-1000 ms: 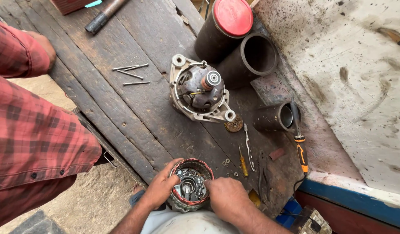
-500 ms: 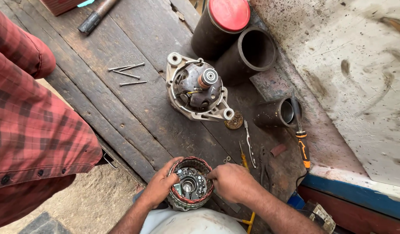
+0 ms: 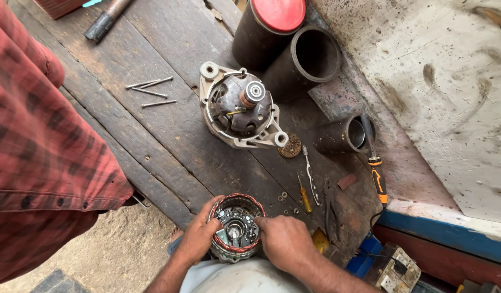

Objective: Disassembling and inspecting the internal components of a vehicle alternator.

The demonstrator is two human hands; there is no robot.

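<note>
At the bottom centre of the frame, a round alternator half (image 3: 235, 228) is gripped from both sides. The fingers of the left hand (image 3: 197, 237) are curled around its left rim, and the fingers of the right hand (image 3: 283, 242) are closed on its right rim, with the fingertips at the inside edge. Reddish copper windings are seen around its wall, and grey metal parts with a round hub are seen inside. It is held at the near edge of the dark wooden workbench (image 3: 169, 130). Higher, near the middle, the other alternator housing (image 3: 240, 106) is lying, well apart. A small yellow screwdriver (image 3: 303, 195) lies to the right of the hands.
</note>
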